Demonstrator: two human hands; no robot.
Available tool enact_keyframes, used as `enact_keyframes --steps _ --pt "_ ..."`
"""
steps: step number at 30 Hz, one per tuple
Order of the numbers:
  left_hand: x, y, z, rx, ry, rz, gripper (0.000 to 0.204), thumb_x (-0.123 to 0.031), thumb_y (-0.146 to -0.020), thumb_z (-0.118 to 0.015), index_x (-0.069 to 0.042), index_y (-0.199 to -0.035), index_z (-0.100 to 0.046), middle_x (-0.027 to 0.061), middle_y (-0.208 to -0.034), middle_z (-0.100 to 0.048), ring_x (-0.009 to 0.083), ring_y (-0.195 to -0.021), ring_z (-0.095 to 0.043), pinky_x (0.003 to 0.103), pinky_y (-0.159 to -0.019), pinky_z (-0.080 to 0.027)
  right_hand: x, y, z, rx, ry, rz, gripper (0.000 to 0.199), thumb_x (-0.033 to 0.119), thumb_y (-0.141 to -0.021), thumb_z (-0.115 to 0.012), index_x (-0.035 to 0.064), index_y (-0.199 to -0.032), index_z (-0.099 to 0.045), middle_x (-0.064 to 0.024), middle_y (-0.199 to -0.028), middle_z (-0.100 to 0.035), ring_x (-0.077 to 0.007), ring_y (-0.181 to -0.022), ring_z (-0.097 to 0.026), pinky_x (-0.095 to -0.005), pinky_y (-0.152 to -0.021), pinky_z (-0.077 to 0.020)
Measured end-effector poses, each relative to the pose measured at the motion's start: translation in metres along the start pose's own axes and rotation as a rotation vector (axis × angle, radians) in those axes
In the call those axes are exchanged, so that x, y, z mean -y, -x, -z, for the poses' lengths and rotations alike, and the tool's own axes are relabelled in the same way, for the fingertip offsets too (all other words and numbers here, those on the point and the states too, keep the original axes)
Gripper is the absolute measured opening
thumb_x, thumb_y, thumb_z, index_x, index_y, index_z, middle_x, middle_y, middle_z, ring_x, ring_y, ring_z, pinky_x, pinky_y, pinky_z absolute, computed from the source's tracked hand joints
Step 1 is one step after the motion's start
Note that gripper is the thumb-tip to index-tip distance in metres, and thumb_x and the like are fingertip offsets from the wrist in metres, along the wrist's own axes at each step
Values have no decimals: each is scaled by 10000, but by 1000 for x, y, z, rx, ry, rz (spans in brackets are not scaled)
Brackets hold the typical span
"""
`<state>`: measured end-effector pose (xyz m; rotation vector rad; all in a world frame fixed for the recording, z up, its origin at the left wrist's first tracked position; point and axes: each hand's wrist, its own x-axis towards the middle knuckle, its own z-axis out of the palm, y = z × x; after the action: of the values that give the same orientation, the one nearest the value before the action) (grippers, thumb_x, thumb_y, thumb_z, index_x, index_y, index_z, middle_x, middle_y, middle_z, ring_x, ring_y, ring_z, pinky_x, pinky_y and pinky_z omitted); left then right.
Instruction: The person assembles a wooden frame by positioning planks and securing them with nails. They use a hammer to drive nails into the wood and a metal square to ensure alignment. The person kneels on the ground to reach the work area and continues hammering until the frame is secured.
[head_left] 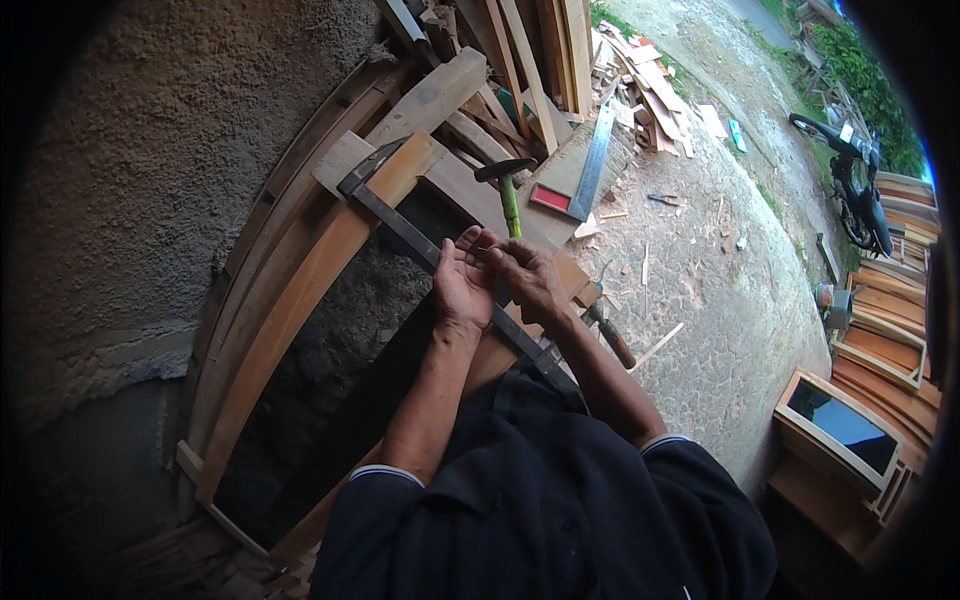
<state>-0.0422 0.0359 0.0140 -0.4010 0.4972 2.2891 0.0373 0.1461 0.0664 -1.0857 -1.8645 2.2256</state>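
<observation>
My left hand (466, 285) is turned palm up with its fingers slightly cupped. Beside it, my right hand (532, 278) pinches something thin and tiny over the left fingertips; its kind is too small to make out. Both hands are above a long dark metal bar clamp (410, 236), which lies across a wooden frame (300, 290). Just beyond the right hand is a hammer (511, 205) with a green handle and dark head. The lower end of its handle is hidden behind that hand. A tool with a brown wooden handle (614, 340) shows right of my right forearm.
A square (592, 165) with a metal blade and red inset rests on a board past the hammer. Pliers (667, 200) and wood scraps (655, 90) lie on the concrete ground. A rough wall (200, 150) stands left. At right are a motorcycle (855, 185) and stacked frames (885, 320).
</observation>
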Motion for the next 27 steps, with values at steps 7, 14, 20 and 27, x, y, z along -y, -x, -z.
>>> enact_keyframes --steps 7,14,20,27 --pt "-32 9 -2 -6 -1467 -635 131 -173 -1012 -665 -55 -1051 -708 46 -852 -693 109 -724 -633 291 -647 -515 5 -35 -5 6 535 412 191 201 -915 -709 26 -993 -707 -158 -899 -685 -284 -836 -679 -397 -761 -529" --pt "-51 0 -10 -29 -1709 -796 92 -129 -949 -723 -46 -989 -727 45 -703 -621 107 -603 -559 299 -570 -465 12 -58 -20 38 622 570 133 163 -901 -688 40 -949 -691 -181 -904 -664 -364 -870 -669 -433 -770 -525" --pt "-59 -15 -24 -58 -1984 -887 110 -185 -932 -702 -77 -953 -711 123 -874 -726 349 -832 -710 445 -677 -533 18 -68 -31 -7 683 604 121 173 -903 -671 60 -944 -682 -198 -904 -638 -401 -860 -652 -484 -757 -517" --pt "-67 -49 -36 -155 -1976 -696 111 -198 -929 -690 -92 -944 -722 102 -895 -739 331 -853 -713 437 -736 -547 22 -91 -31 -22 632 634 161 134 -918 -659 89 -1067 -697 -211 -932 -643 -415 -871 -661 -499 -766 -534"
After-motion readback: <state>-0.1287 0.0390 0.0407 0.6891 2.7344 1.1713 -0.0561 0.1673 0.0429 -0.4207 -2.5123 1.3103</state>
